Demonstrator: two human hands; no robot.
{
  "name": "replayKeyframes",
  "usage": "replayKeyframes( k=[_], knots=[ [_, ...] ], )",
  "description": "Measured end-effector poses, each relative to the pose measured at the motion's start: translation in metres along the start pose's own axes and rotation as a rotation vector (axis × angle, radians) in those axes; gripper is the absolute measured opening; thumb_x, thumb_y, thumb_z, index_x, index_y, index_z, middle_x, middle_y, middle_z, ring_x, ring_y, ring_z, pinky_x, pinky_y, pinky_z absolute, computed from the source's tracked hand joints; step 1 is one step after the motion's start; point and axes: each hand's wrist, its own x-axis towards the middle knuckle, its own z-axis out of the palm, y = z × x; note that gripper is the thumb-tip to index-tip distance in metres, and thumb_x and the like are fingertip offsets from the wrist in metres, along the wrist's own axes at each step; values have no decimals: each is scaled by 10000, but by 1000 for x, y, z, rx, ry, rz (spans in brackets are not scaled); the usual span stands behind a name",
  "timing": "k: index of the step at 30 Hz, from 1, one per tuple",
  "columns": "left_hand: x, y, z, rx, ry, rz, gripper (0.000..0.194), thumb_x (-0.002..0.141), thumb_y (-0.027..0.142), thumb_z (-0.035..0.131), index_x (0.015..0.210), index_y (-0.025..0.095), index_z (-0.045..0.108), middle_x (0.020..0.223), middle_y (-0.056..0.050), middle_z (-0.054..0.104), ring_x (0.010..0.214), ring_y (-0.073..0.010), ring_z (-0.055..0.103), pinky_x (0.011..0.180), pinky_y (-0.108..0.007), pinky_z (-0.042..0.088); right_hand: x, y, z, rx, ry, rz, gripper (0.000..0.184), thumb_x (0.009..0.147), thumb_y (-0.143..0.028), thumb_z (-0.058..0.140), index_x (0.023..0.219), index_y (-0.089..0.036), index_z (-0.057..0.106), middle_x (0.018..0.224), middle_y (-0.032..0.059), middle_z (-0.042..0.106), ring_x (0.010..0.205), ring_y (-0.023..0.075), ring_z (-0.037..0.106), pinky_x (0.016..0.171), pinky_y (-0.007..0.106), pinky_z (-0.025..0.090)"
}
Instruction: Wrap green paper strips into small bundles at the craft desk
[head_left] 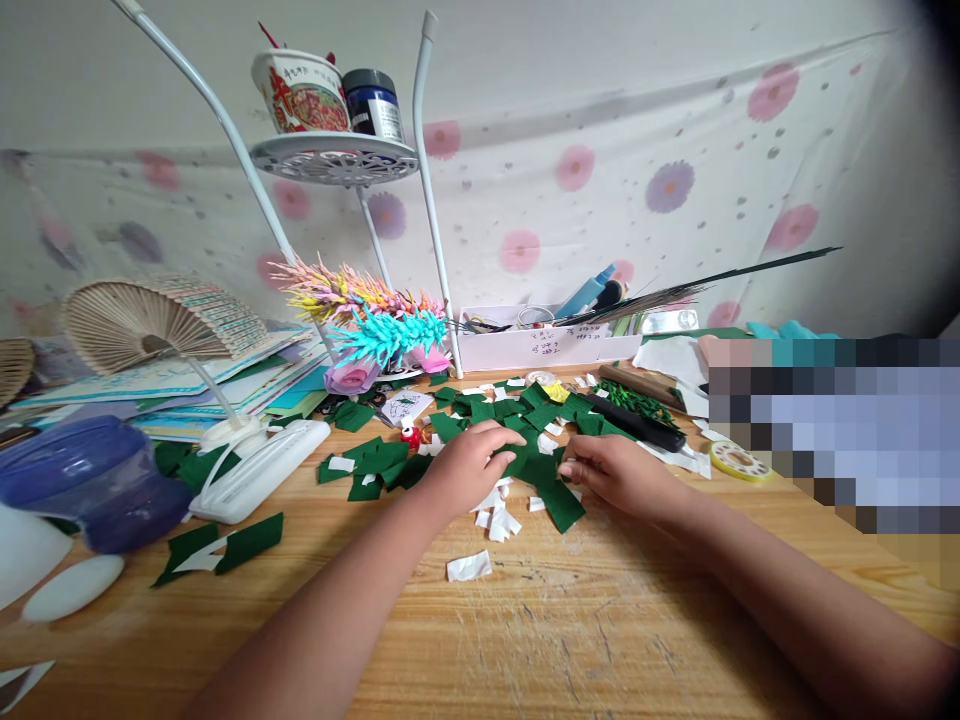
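Observation:
My left hand (472,465) hovers at or rests on a pile of dark green crepe-like paper pieces (562,505); its index finger and thumb are apart with nothing visible between them. To the right, my right hand (619,475) has its fingers curled and pinched at the pile's right side. Whatever its fingertips hold, if anything, is too small to make out. White paper scraps (502,525) lie among the green pieces and just in front of my left hand. One larger white scrap (469,567) sits nearer to me.
Behind the pile are a white box (525,350) with wires and tools, a white-legged stand (337,160) and colourful artificial flower spikes (382,335). A black stick-like tool (645,425) and yellow tape roll (739,461) lie right. Left are a white device (262,470) and blue container (97,480).

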Motion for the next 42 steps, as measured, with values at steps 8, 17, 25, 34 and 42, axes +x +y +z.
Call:
replayKeyframes(
  k=[8, 17, 25, 34, 42],
  knots=[
    [-1, 1, 0, 7, -14, -15, 226, 745, 143, 457, 929, 222, 563, 917, -16, 575, 831, -145, 529, 716, -257, 415, 0, -1, -3, -61, -23, -29, 377, 837, -388, 318, 607, -173, 524, 532, 3, 517, 488, 112, 438, 462, 216, 282],
    [-2, 3, 1, 23, -24, -14, 248, 737, 144, 465, 945, 232, 565, 921, -17, 580, 818, -150, 535, 735, -273, 418, 1, 1, 2, -13, 58, -112, 162, 788, -209, 417, 794, -185, 577, 730, 41, 600, 692, 159, 532, 603, 244, 390],
    [-2, 20, 0, -62, 9, -25, 249, 721, 134, 491, 940, 228, 564, 914, -14, 583, 830, -144, 528, 747, -270, 419, 0, -2, 3, 73, 93, -95, 249, 808, -174, 370, 994, -198, 534, 910, 61, 624, 795, 180, 567, 665, 267, 417],
    [-2, 25, 3, -118, 48, -53, 147, 709, 156, 507, 832, 198, 576, 804, -5, 591, 735, -132, 523, 661, -243, 421, -4, -15, -1, 158, 112, -61, 122, 803, -246, 404, 753, -186, 498, 678, 19, 588, 580, 128, 523, 530, 225, 392],
    [-5, 28, 0, -121, 43, -52, 121, 749, 243, 459, 738, 175, 558, 658, 18, 559, 604, -99, 481, 543, -200, 368, -2, -17, -1, 193, 204, -237, 89, 777, -231, 486, 713, -175, 513, 715, 39, 553, 701, 145, 503, 634, 252, 408]
  ],
)
